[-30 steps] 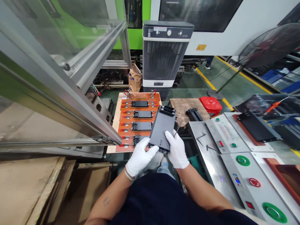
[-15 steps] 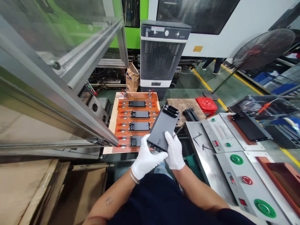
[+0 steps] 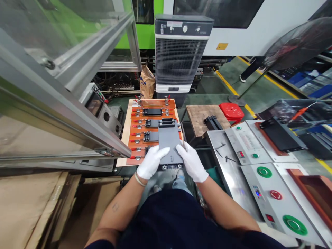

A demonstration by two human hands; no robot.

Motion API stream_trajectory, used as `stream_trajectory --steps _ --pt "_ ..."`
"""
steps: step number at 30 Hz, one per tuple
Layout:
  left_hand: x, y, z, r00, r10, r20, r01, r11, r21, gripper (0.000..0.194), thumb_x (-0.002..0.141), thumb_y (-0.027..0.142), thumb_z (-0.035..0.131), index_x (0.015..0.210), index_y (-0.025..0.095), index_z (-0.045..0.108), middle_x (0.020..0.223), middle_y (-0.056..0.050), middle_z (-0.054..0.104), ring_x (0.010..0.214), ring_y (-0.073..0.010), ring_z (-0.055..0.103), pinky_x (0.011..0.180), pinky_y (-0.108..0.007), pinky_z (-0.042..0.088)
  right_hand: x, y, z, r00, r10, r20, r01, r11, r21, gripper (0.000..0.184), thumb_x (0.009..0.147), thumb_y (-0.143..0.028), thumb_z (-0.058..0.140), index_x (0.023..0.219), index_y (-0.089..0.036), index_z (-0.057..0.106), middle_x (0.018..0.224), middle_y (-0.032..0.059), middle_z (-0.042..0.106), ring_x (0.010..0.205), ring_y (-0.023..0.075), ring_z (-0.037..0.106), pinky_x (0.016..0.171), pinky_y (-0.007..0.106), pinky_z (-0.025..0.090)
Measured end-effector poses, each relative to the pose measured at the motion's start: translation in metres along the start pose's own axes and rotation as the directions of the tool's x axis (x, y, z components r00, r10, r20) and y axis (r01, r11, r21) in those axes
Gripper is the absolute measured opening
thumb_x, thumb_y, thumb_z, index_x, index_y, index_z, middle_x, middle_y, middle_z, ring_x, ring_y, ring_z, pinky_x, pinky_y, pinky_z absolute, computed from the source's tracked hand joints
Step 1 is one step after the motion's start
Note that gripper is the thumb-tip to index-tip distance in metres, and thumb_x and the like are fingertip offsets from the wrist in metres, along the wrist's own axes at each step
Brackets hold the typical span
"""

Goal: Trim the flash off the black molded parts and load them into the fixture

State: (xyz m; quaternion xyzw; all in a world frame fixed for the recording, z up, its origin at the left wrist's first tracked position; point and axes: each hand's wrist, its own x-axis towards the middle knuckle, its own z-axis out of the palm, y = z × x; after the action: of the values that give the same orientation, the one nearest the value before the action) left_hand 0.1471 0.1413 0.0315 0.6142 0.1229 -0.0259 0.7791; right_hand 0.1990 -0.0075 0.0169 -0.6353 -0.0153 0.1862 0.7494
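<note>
A flat grey plastic panel with a black slotted end piece at its far edge is held upright-on in front of me. My left hand, in a white glove, grips its left edge with the thumb on the face. My right hand, also gloved, closes on the right edge; a thin rod sticks up by its fingers, its kind unclear. Behind the panel lies an orange fixture board with red-handled clamps and several similar dark panels, partly hidden.
At right stand a metal tray with small black parts and a control box with green and red buttons. A wooden table and red stool sit beyond. An air cooler is ahead; an aluminium frame and cardboard are left.
The panel has turned from slanting to nearly straight and moved slightly left. My right hand has shifted from lower on the panel to its right edge; both hands still hold it.
</note>
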Motion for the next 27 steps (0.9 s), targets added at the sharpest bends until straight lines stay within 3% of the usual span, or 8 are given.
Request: stream_trajectory --steps 3,5,8,10,12,15,21,27 --pt "0.012 0.006 -0.001 0.983 0.066 -0.173 -0.059 0.997 0.045 0.037 0.076 0.039 0.068 0.103 0.015 0.077 0.106 -0.007 0.078 0.104 -0.0286 0.070 0.096 -0.042 0.056 -0.014 0.001 -0.009 0.984 -0.139 -0.111 0.127 0.986 -0.112 0.035 0.085 -0.053 0.061 0.100 -0.021 0.063 0.066 -0.0036 0.060 0.055 0.0139 0.053 0.055 0.028 0.048" --pt "0.020 0.011 -0.003 0.954 0.130 -0.271 -0.103 0.988 0.113 0.035 0.076 0.038 0.069 0.101 0.016 0.077 0.104 -0.007 0.078 0.100 -0.0271 0.071 0.094 -0.041 0.057 -0.028 0.005 -0.018 0.979 -0.185 -0.084 0.159 0.954 -0.254 0.028 0.092 -0.047 0.054 0.099 -0.022 0.063 0.059 -0.0056 0.053 0.047 0.0129 0.046 0.049 0.027 0.043" --pt "0.030 0.021 -0.008 0.920 0.190 -0.343 -0.132 0.974 0.185 0.035 0.076 0.039 0.070 0.100 0.016 0.077 0.102 -0.006 0.078 0.101 -0.0271 0.071 0.092 -0.040 0.057 -0.045 0.017 -0.029 0.973 -0.223 0.060 0.223 0.839 -0.496 0.024 0.093 -0.037 0.052 0.097 -0.022 0.070 0.061 -0.0010 0.060 0.050 0.0163 0.053 0.057 0.032 0.049" --pt "0.033 0.026 -0.010 0.910 0.211 -0.358 -0.144 0.968 0.205 0.035 0.076 0.040 0.071 0.100 0.016 0.077 0.102 -0.006 0.079 0.102 -0.0278 0.070 0.090 -0.039 0.058 -0.048 0.026 -0.031 0.953 -0.280 0.115 0.293 0.762 -0.578 0.025 0.090 -0.033 0.053 0.100 -0.022 0.074 0.081 0.0063 0.072 0.066 0.0221 0.064 0.074 0.039 0.055" --pt "0.035 0.030 -0.010 0.905 0.229 -0.358 -0.154 0.962 0.226 0.034 0.076 0.040 0.071 0.099 0.016 0.077 0.101 -0.005 0.079 0.102 -0.0279 0.070 0.089 -0.038 0.058 -0.044 0.033 -0.029 0.942 -0.324 0.090 0.311 0.736 -0.601 0.029 0.089 -0.032 0.054 0.105 -0.022 0.075 0.099 0.0112 0.076 0.084 0.0280 0.069 0.087 0.046 0.055" --pt "0.037 0.033 -0.009 0.908 0.239 -0.343 -0.155 0.955 0.254 0.030 0.077 0.040 0.070 0.095 0.017 0.077 0.099 -0.005 0.079 0.097 -0.0271 0.071 0.087 -0.038 0.058 -0.035 0.036 -0.024 0.950 -0.311 0.010 0.262 0.783 -0.564 0.028 0.089 -0.033 0.056 0.106 -0.022 0.076 0.103 0.0120 0.076 0.095 0.0314 0.070 0.095 0.051 0.053" --pt "0.043 0.031 -0.007 0.901 0.241 -0.361 -0.167 0.960 0.223 0.030 0.077 0.042 0.070 0.093 0.017 0.077 0.099 -0.006 0.078 0.096 -0.0268 0.070 0.086 -0.037 0.057 -0.026 0.038 -0.019 0.957 -0.290 0.031 0.260 0.804 -0.535 0.030 0.091 -0.035 0.056 0.107 -0.020 0.076 0.103 0.0128 0.077 0.097 0.0320 0.070 0.102 0.055 0.051" --pt "0.046 0.029 -0.008 0.885 0.239 -0.400 -0.162 0.962 0.218 0.031 0.076 0.042 0.070 0.090 0.016 0.076 0.096 -0.007 0.079 0.094 -0.0265 0.071 0.084 -0.037 0.057 -0.020 0.033 -0.017 0.966 -0.253 0.055 0.242 0.805 -0.542 0.026 0.092 -0.032 0.054 0.101 -0.022 0.076 0.100 0.0110 0.077 0.095 0.0284 0.071 0.098 0.050 0.055"
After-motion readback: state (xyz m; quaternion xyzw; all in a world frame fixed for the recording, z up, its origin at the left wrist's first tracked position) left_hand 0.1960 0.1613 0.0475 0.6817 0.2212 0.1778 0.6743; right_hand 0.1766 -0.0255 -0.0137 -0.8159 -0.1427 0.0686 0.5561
